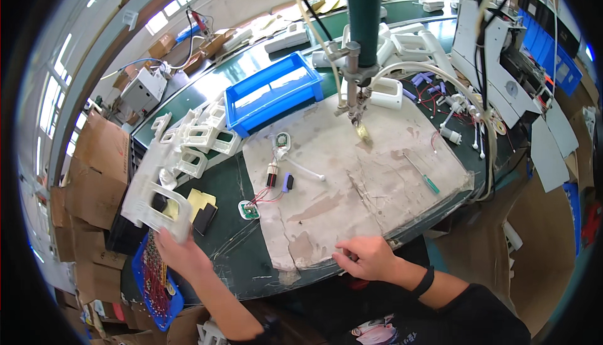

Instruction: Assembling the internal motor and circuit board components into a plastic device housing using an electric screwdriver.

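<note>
My left hand (178, 249) grips a long white plastic housing (156, 191) at its near end, at the left side of the bench over a small blue tray of red wires (152, 279). My right hand (366, 257) rests with curled fingers on the near edge of a worn beige work mat (358, 182) and holds nothing. On the mat lie a small wired assembly with a white tube (281, 156) and a green circuit board (249, 210) on red leads. A suspended screwdriver unit (357, 103) hangs above the mat's far side.
A pile of white housings (195, 138) lies left of an empty blue bin (273, 91). A green-handled screwdriver (422, 174) lies on the mat's right. Small white parts and wires (452, 109) sit at the right, by a white machine (496, 43). Cardboard boxes (94, 156) stand at the left.
</note>
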Available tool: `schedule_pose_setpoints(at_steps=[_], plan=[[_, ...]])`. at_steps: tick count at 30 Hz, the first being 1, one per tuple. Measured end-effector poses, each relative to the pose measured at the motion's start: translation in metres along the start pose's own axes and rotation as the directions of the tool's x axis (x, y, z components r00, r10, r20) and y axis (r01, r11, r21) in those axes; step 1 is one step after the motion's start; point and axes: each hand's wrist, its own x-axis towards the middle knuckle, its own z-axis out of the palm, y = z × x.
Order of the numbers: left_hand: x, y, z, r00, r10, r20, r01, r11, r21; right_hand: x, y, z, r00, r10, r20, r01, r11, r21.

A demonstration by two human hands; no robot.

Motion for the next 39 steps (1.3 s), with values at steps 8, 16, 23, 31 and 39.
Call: schedule_pose_setpoints(at_steps=[8, 16, 23, 31, 39], plan=[[-0.159, -0.015, -0.030, 0.657, -0.553, 0.512, 0.564, 0.812, 0.154, 0.019, -0.008, -0.046, 0.878, 0.371, -0.302, -0.258, 0.899, 0.355], [-0.139, -0.023, -0.009, 0.770, -0.382, 0.511, -0.042, 0.769, 0.638, 0.013, 0.015, -0.057, 0.991, 0.124, -0.057, -0.136, 0.929, -0.343], [-0.046, -0.078, 0.017, 0.765, -0.420, 0.489, -0.097, 0.675, 0.731, 0.012, 0.005, -0.055, 0.993, 0.116, -0.010, -0.112, 0.929, -0.353], [-0.034, -0.091, 0.024, 0.656, -0.481, 0.582, 0.021, 0.782, 0.623, 0.011, 0.006, -0.055, 0.995, 0.090, -0.038, -0.097, 0.943, -0.319], [-0.026, -0.076, 0.060, 0.790, -0.298, 0.536, 0.134, 0.937, 0.324, 0.011, 0.001, -0.061, 0.994, 0.089, -0.068, -0.106, 0.942, -0.319]])
